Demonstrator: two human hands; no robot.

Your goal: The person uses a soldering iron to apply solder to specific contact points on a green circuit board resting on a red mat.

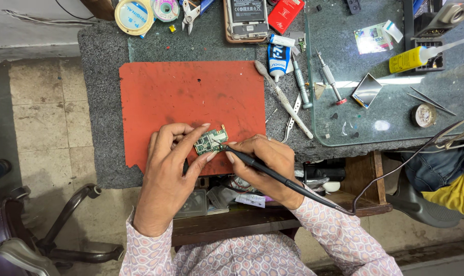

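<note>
My left hand (168,168) pinches a small green circuit board (211,140) between thumb and fingers, holding it just above the near edge of a red work mat (191,97). My right hand (270,166) grips a black soldering iron (273,176) like a pen, its tip touching the board's lower right edge. The iron's dark cable (395,174) runs off to the right.
Behind the mat lie a phone with its back off (246,20), a red card (285,15), tape rolls (134,15), a white-blue tube (278,57), screwdrivers (301,84), tweezers (292,120). A glass plate (380,117) holds a yellow bottle (408,59). Another person in yellow (459,189) sits at right.
</note>
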